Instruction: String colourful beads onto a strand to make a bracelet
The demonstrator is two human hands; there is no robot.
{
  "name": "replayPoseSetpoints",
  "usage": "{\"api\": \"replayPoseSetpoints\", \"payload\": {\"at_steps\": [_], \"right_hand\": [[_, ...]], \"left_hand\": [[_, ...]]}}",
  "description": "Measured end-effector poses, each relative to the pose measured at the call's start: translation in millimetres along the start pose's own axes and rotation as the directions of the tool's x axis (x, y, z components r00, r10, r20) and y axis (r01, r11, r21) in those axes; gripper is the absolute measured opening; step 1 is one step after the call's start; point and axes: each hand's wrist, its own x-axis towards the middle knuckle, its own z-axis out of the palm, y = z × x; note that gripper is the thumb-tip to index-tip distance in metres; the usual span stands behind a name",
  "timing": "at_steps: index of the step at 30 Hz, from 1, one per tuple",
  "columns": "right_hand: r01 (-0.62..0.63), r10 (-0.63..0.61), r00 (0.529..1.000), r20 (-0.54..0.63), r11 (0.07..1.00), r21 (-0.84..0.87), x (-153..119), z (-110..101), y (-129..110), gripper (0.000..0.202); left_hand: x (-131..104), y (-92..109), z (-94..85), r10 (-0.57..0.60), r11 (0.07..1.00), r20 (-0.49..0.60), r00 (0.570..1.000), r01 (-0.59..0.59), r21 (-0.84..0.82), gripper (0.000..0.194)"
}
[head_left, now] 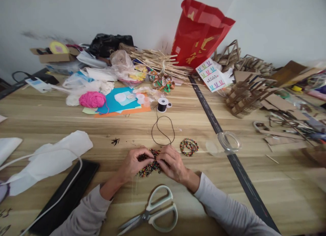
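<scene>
Over a pile of small multicoloured beads (149, 171), my left hand (133, 163) and my right hand (173, 163) meet with fingertips pinched together. What sits between the fingertips is too small to tell. A thin black cord (174, 127) loops on the table and runs from a white-ended spool (162, 105) toward my right hand, where its end is hidden. Strung beads (189, 147) lie coiled to the right of my right hand. Below the beads rest scissors (158, 210) with white handles, their blades slightly apart and pointing lower left.
Pink yarn (92, 99) and blue sheets (112, 102) lie at the back left. A red bag (198, 35) stands against the wall near thin wooden sticks (158, 62). Woven baskets (241, 98) are at the right, a clear plastic coil (229, 142) nearer. A white cable (68, 186) crosses the left.
</scene>
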Motion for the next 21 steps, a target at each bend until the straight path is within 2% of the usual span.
{"api": "replayPoseSetpoints", "payload": {"at_steps": [21], "right_hand": [[-0.019,0.019,1.0,0.012,1.0,0.013,-2.5,2.3,2.7,0.009]], "left_hand": [[-0.6,2.0,0.0,0.0,0.998,-0.015,1.0,0.001,0.057,0.007]]}}
